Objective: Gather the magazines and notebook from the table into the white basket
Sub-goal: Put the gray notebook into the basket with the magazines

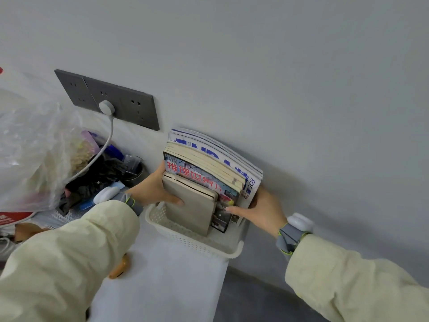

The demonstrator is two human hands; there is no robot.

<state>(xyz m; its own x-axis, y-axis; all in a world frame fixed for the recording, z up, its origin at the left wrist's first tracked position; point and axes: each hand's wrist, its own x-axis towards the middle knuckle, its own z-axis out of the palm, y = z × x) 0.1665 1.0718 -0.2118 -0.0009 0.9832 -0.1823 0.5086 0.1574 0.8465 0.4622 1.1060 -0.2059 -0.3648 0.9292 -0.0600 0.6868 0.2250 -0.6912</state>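
Pale yellow sleeves fill the near edge of my feed: left sleeve [58, 263] at 7 o'clock, right sleeve [348, 280] at 4 o'clock. A grey wall [278, 66] covers the upper half. I read a pale table [162, 287] at 6 o'clock, running up to that wall. A clear plastic bag [34, 140] of mixed contents sits at 9 o'clock. The white basket [199, 246] stands on the table's far end, near centre, against the wall. Inside it the magazines [209, 159] stand on edge, leaning back on the wall, a blue-lettered issue rearmost and a red-lettered one in front. The notebook [192, 205], grey-beige with a dark band, stands in the basket touching the front magazine. The left hand [151, 189] grips the notebook: thumb across its cover, fingers reaching along the stack's 9 o'clock edge. The right hand [262, 212] grips the magazines at the stack's 4 o'clock corner: thumb on the front cover, fingers hidden behind. A dark socket panel [111, 98] sits on the wall at 10 o'clock, with a white plug [106, 107] seated in it.
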